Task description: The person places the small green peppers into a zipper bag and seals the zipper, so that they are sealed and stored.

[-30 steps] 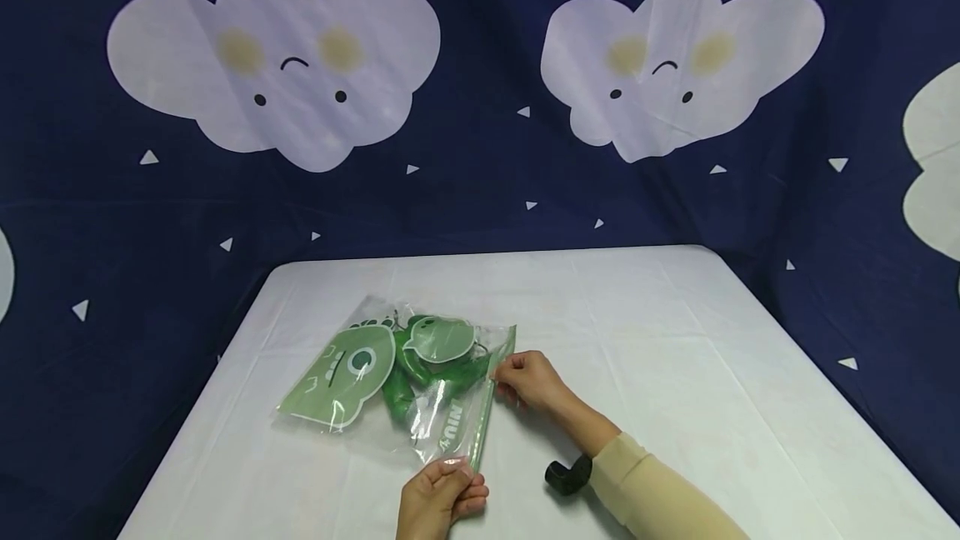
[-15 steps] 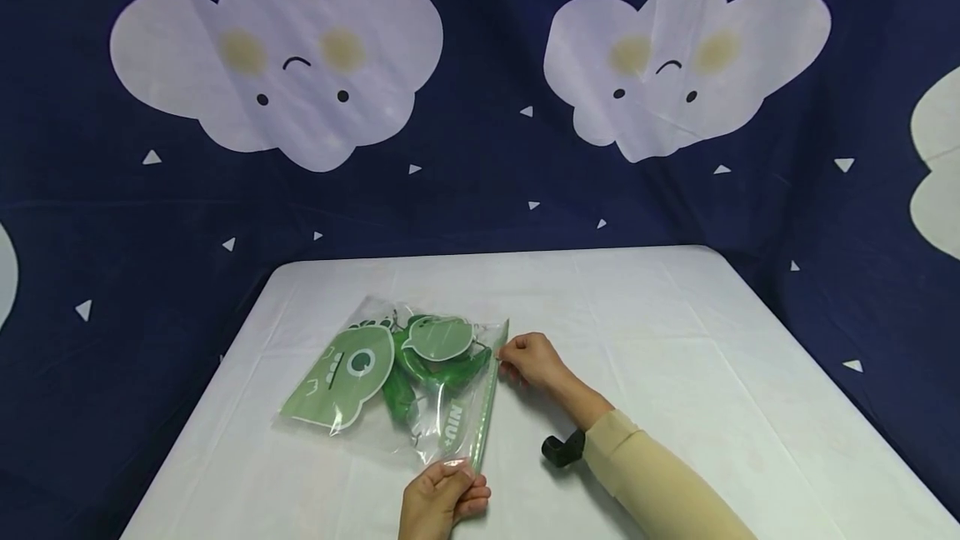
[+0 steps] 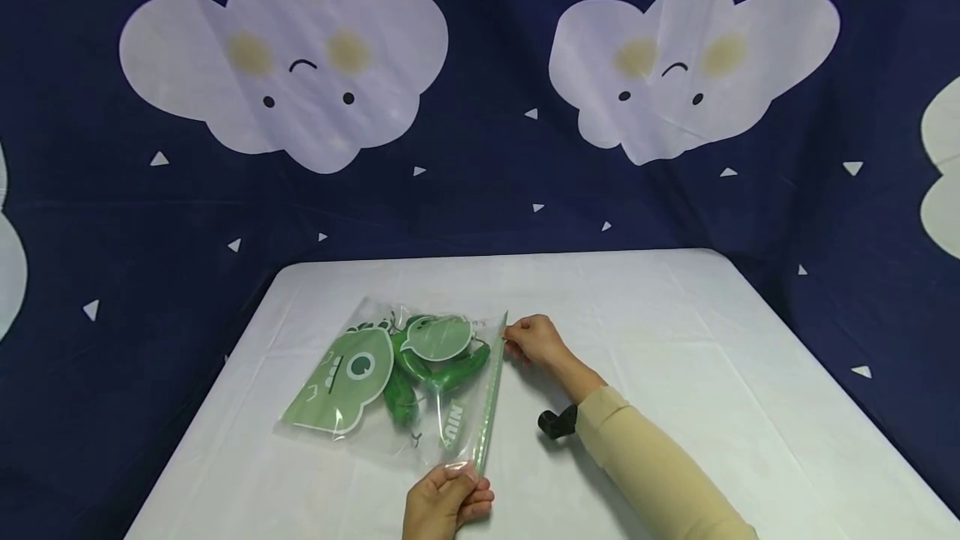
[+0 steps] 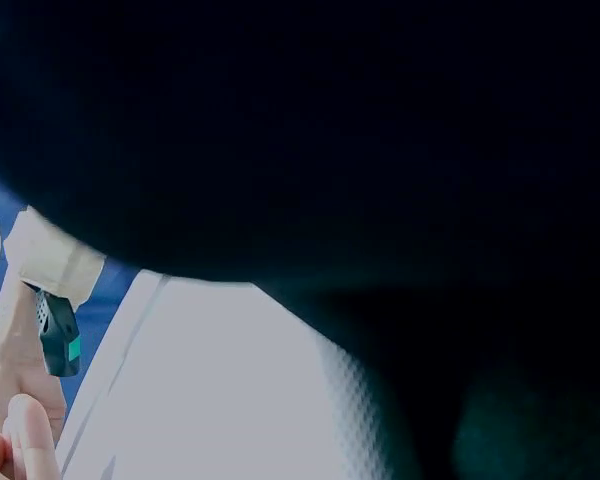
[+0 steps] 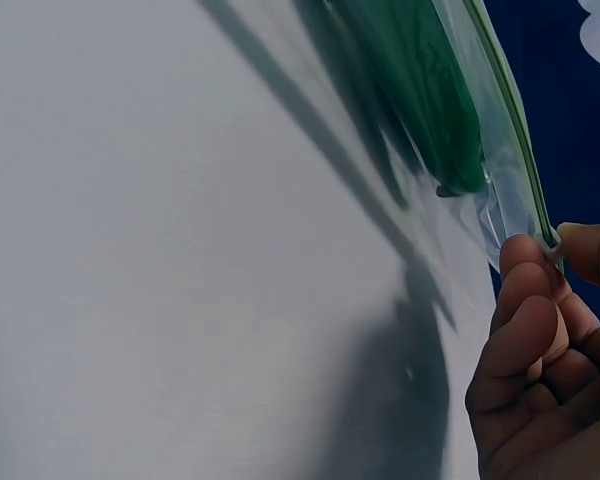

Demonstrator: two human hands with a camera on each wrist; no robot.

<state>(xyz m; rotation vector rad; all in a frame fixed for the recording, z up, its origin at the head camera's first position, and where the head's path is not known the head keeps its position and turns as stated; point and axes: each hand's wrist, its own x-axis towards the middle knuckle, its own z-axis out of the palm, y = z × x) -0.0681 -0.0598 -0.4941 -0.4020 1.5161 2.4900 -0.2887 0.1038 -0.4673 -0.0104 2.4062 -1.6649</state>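
A clear zip bag (image 3: 472, 419) printed with green cartoon faces lies on the white table, its green zip strip on the right side. Inside are several glossy, long green things (image 3: 459, 370) that look like peppers; one green tip (image 5: 460, 165) fills the upper part of the right wrist view. My left hand (image 3: 447, 500) pinches the bag's near corner at the zip strip's lower end. Between thumb and fingers, my right hand (image 3: 536, 338) pinches a small pale zip slider (image 5: 553, 243) close to the strip's far end. The left wrist view is mostly dark.
The white table (image 3: 637, 315) reaches back to a dark blue curtain (image 3: 480, 207) printed with white clouds and triangles. A black wrist camera (image 3: 557, 423) hangs beneath my right forearm, beside the beige sleeve (image 3: 645, 465).
My right hand has slid away from me along the zip strip, from partway up to near its far end. The left hand keeps its hold on the near corner.
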